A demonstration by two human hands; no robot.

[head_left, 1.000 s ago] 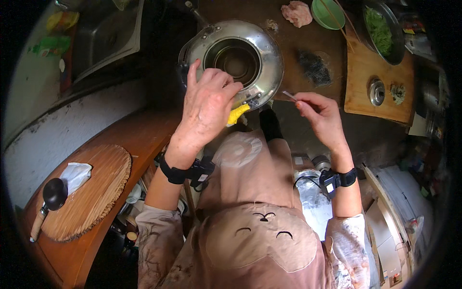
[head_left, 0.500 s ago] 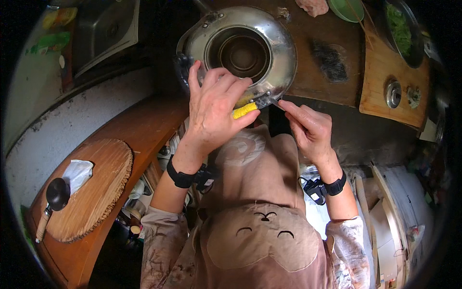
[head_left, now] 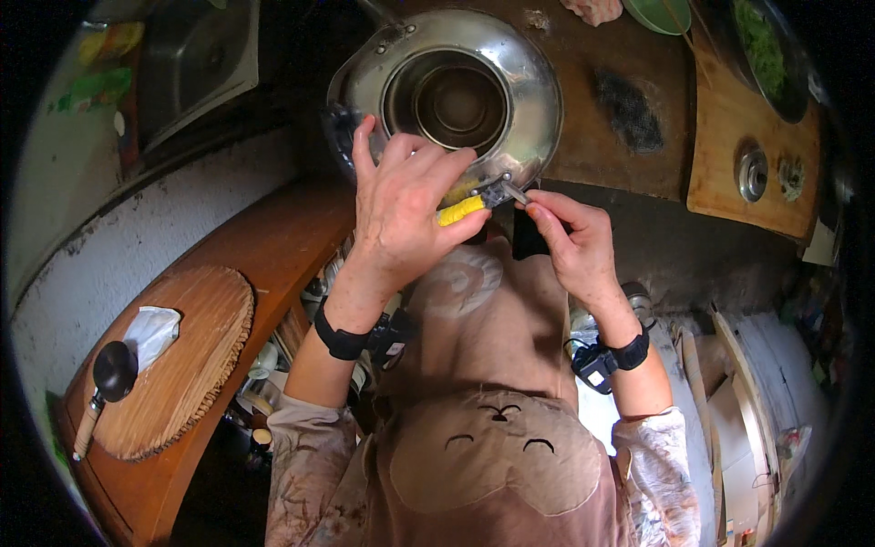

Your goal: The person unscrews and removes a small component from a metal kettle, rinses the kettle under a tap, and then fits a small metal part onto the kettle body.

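Observation:
A large, shiny metal kettle (head_left: 533, 96) stands lidless before me, its round mouth facing up. My left hand (head_left: 401, 205) lies over its near left shoulder with the fingers spread. Between that thumb and the fingers runs a yellow-wrapped grip (head_left: 462, 211), apparently part of the kettle's handle. My right hand (head_left: 579, 239) is closed, thumb and forefinger pinching a short, narrow metal piece (head_left: 515, 191) beside the near riveted lug. Whether this piece is joined to the handle, I cannot tell.
At right, a wooden board (head_left: 715, 164) bears a round metal lid (head_left: 753, 175). Behind it is a pan of chopped greens (head_left: 761, 55), near a green bowl (head_left: 658, 13). A dark mesh patch (head_left: 629, 109) lies on the table. At left, a ladle (head_left: 114, 372) rests on a round wooden board (head_left: 205, 365).
My right hand has shifted slightly down and left. Its forefinger, earlier stretched along the metal piece, is now bent in a pinch. My left hand stays on the kettle.

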